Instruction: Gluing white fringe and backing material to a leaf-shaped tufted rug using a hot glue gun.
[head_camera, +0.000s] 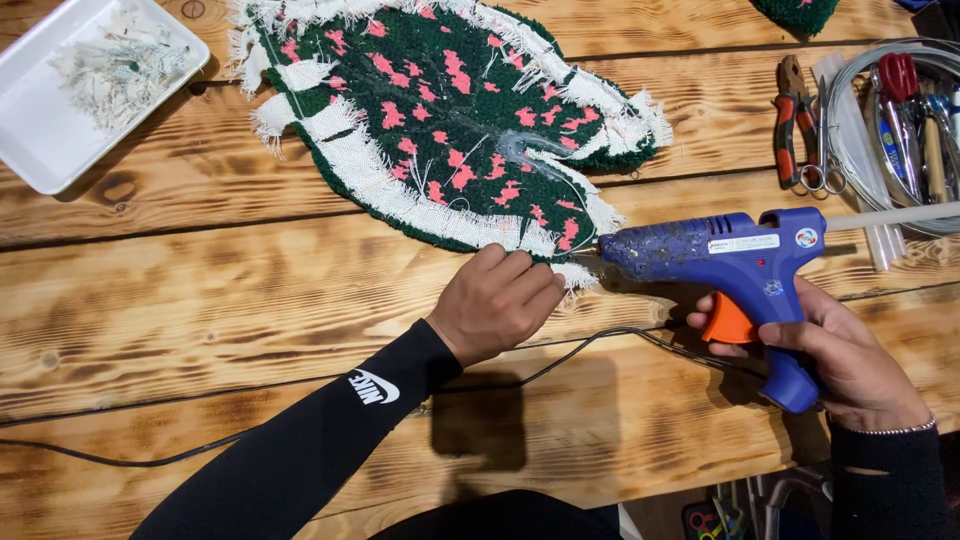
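A leaf-shaped tufted rug piece (450, 110), dark green with pink spots and a frayed white cloth border, lies back side up on the wooden table (200, 300). My left hand (497, 303) presses down the white cloth edge at the piece's near tip, fingers curled on it. My right hand (838, 352) grips a blue glue gun (735, 265) with an orange trigger; its nozzle points left and touches the same cloth edge just beside my left fingers. A clear glue stick (890, 216) juts out of the gun's back.
A white tray (60, 110) with cloth trimmings sits at the far left. Pliers (790, 115), scissors, wire coil and other tools lie at the far right. The gun's black cord (300, 415) trails across the near table. Another green tufted piece (795, 12) shows at the top edge.
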